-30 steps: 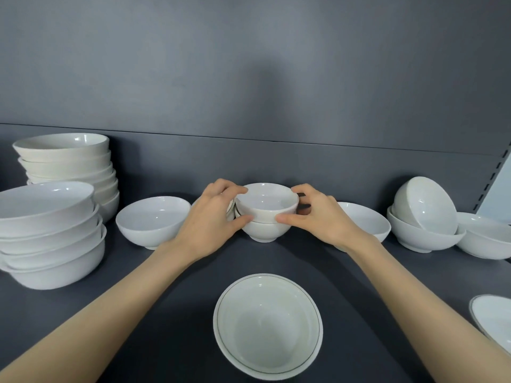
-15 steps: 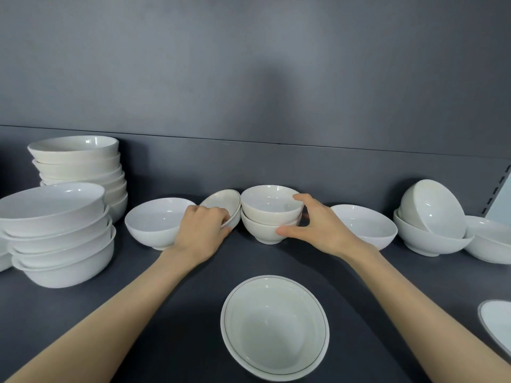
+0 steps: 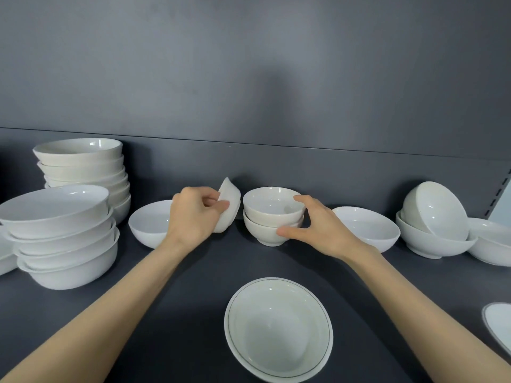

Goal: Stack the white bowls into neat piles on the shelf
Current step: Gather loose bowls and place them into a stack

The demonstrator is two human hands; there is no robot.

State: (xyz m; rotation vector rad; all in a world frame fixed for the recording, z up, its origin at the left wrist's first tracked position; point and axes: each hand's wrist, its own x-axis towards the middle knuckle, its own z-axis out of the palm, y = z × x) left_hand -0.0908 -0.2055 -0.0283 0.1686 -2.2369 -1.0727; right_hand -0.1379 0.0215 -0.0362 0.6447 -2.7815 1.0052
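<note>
Two small white bowls (image 3: pixel 272 217) sit nested in a short pile at the back middle of the dark shelf (image 3: pixel 193 299). My right hand (image 3: pixel 318 228) holds this pile, thumb on the lower bowl and fingers at the upper rim. Just left of the pile, my left hand (image 3: pixel 196 217) grips a third small white bowl (image 3: pixel 229 205), tipped up on its edge and lifted slightly. A wider white bowl (image 3: pixel 149 222) stands behind my left hand, partly hidden by it.
Two tall piles of large bowls (image 3: pixel 63 233) (image 3: pixel 85 172) fill the left. A rimmed bowl (image 3: pixel 278 327) lies near the front middle. A shallow bowl (image 3: pixel 367 228), a tilted bowl in another (image 3: pixel 434 217) and more bowls (image 3: pixel 492 244) stand right. A plate edge (image 3: pixel 497 324) shows far right.
My left hand left the pile, took the small bowl beside it and has tipped it up on edge. My right hand stays on the nested pile.
</note>
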